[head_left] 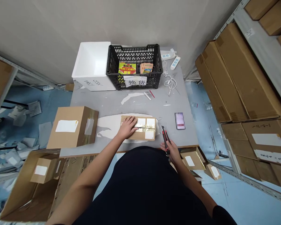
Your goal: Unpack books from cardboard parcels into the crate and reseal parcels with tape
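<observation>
In the head view my left hand (127,127) lies flat on the left end of a small cardboard box (141,135), fingers stretched across its top. Shiny clear tape runs along the box, and white labels stick to its top. To the right of the box, at the table's front edge, my right hand (172,150) is closed around a red and black box cutter (165,140). The cutter's tip points up and away from me, apart from the box. A phone (179,121) with a lit screen lies farther right on the grey table (107,104).
A larger cardboard box (67,137) stands at the table's left. A white foam box (95,59) and a black crate (134,82) holding colourful packs stand at the back. Power strips (175,62) and a white cable (170,82) lie back right. Shelves with cartons (253,75) flank the right.
</observation>
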### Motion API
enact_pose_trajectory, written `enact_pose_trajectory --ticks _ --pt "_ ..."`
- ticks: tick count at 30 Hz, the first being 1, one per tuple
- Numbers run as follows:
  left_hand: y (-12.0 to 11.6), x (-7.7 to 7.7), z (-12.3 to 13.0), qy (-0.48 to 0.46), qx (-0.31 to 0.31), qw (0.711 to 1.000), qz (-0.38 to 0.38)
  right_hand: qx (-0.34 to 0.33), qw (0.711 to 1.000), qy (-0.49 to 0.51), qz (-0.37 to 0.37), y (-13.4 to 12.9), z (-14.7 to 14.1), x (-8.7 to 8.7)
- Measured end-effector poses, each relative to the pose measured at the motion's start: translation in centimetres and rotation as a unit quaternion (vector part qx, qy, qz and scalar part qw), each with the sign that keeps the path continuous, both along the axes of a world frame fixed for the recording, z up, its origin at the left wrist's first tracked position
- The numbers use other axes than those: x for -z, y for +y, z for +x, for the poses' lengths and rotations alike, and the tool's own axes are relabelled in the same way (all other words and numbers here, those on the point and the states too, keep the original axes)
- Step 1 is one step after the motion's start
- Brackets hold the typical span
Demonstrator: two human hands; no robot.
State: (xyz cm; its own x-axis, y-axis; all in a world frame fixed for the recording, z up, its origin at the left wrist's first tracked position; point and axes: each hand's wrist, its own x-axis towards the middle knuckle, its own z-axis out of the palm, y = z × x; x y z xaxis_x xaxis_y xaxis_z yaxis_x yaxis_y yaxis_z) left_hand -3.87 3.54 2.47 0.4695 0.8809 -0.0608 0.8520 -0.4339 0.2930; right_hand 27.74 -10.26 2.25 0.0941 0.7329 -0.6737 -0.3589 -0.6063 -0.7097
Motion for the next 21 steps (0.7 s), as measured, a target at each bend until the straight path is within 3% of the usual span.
enact_pose_trajectory --ticks 5,12,17,21 --pt "2.0 0.0 -1.8 -0.012 -0.15 0.989 -0.012 -0.007 0.997 0.068 -0.046 2.0 -2.9 1.2" --pt "1.3 -0.4 -3.9 -0.099 -0.223 0.968 -0.064 0.005 0.999 -0.003 0.038 5.4 -5.0 1.2" --pt "-1.4 -1.1 -4.6 -0.079 -0.288 0.946 -0.125 0.021 0.995 0.004 0.102 11.3 -5.7 0.8" --pt "-4.4 -1.0 -3.1 -0.053 -0.297 0.933 -0.195 0.012 0.988 0.02 0.153 17.5 -7.4 -0.1"
